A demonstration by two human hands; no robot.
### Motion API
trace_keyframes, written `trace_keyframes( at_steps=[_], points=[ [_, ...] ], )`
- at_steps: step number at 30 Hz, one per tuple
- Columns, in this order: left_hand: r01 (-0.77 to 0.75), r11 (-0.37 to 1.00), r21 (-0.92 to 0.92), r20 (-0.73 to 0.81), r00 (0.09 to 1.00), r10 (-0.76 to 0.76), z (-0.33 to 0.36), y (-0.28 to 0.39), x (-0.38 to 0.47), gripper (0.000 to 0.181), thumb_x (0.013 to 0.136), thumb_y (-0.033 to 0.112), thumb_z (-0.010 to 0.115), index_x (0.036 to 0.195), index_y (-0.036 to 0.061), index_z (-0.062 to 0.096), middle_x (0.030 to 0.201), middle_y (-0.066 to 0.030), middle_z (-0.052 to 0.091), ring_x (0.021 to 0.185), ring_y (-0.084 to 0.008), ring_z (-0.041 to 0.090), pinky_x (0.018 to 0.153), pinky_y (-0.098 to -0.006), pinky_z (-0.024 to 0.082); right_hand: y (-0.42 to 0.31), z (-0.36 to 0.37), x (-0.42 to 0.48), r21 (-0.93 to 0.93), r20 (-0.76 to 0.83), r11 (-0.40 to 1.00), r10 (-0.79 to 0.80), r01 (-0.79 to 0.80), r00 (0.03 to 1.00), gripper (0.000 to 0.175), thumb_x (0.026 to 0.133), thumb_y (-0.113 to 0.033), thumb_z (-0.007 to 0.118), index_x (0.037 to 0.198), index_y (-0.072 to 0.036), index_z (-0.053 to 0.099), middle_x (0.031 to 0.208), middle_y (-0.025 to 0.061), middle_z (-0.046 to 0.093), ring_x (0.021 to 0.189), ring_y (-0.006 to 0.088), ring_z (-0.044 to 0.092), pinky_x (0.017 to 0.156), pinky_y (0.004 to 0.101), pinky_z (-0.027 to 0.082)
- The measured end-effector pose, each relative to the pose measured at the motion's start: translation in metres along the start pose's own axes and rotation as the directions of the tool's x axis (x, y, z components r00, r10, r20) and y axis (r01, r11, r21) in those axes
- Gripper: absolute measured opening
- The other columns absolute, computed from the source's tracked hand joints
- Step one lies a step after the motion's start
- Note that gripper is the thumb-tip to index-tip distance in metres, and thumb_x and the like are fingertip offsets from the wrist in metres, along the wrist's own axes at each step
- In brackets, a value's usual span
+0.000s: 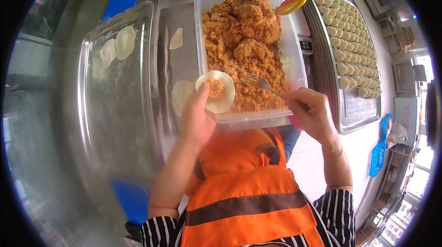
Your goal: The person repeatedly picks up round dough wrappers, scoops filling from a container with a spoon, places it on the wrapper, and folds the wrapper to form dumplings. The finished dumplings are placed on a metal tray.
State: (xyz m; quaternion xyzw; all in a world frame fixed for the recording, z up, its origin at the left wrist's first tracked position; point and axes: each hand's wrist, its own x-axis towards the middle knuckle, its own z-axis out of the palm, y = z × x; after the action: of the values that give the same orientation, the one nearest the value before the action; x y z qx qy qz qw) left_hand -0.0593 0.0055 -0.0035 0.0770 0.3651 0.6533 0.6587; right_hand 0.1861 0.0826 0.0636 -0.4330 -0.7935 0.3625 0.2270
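Note:
A round dough wrapper (pixel 225 104) rests in my left hand (pixel 197 115), the thumb pressing over its edge. On its middle sits a small lump of orange-brown filling (pixel 216 87). My right hand (pixel 308 111) grips a metal fork (pixel 264 84) by the handle, its tines over the filling at the near part of the tub. That translucent plastic tub (pixel 253 118) is heaped with crumbly filling (pixel 241 60). Something pink shows under my right hand, mostly hidden. Another dough wrapper (pixel 180 96) lies on the metal surface behind my left hand.
Red and yellow handles (pixel 292 4) stick out over the tub's far right corner. At the left, a metal tray (pixel 119 91) carries two wrappers (pixel 125 42). A dough piece (pixel 176 39) lies beside the tub. Stacked trays (pixel 361 114) at the right bear rows of pleated buns (pixel 348 39).

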Motion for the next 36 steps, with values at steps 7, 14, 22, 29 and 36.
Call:
trace_keyframes(
  at_steps=[7,14,22,29,36],
  points=[
    [-0.096,0.992,0.077,-0.086,0.991,0.102,-0.013,0.007,-0.002,0.036,0.103,0.031,0.052,0.129,0.006,0.055,0.12,-0.0094,0.064,0.11,-0.0182,0.063,0.09,-0.032,0.054,0.007,0.018,-0.007,-0.285,0.163,0.952,-0.062,0.108,0.985,0.008,0.085,-0.005,0.063,0.088,-0.004,0.07,0.076,0.0131,0.061,0.072,0.0345,0.063,0.063,0.0413,0.05],
    [-0.136,0.949,0.285,-0.107,0.979,0.172,-0.031,0.01,-0.007,0.029,0.099,0.018,0.059,0.125,0.0049,0.057,0.115,-0.0066,0.065,0.103,-0.0162,0.065,0.089,-0.0328,0.054,0.028,0.033,0.015,-0.201,0.389,0.951,-0.144,0.236,0.91,0.008,0.082,-0.003,0.061,0.08,-0.002,0.069,0.076,0.0138,0.065,0.072,0.0354,0.064,0.064,0.0407,0.051],
    [-0.114,0.96,0.256,-0.17,0.972,0.161,-0.023,0.011,-0.006,0.033,0.095,0.012,0.06,0.125,-0.0003,0.056,0.114,-0.0099,0.064,0.102,-0.0181,0.064,0.087,-0.0334,0.054,0.005,-0.002,0.026,0.141,0.479,0.918,0.264,-0.37,0.837,0.016,0.09,-0.001,0.061,0.099,0.005,0.073,0.078,0.0065,0.07,0.072,0.0085,0.062,0.063,0.0265,0.05],
    [-0.098,0.99,0.099,0.089,0.992,0.089,0.011,0.003,-0.009,0.041,0.095,0.016,0.058,0.131,-0.0016,0.05,0.119,-0.0123,0.061,0.105,-0.0203,0.064,0.091,-0.0346,0.052,-0.004,-0.01,0.019,0.354,0.481,0.81,0.271,-0.468,0.834,0.018,0.091,-0.003,0.064,0.106,0.005,0.071,0.084,0.004,0.069,0.075,0.0061,0.061,0.067,0.022,0.049],
    [-0.26,0.838,0.48,0.067,0.963,0.261,0.013,-0.018,0.002,0.033,0.094,0.012,0.058,0.123,-0.002,0.054,0.11,-0.0086,0.064,0.098,-0.0141,0.062,0.086,-0.0288,0.052,0.002,-0.011,0.008,0.311,0.427,0.822,0.327,-0.477,0.843,0.018,0.094,-0.006,0.063,0.105,0.006,0.071,0.08,0.0021,0.066,0.073,0.0063,0.06,0.063,0.0231,0.048]
  ],
)
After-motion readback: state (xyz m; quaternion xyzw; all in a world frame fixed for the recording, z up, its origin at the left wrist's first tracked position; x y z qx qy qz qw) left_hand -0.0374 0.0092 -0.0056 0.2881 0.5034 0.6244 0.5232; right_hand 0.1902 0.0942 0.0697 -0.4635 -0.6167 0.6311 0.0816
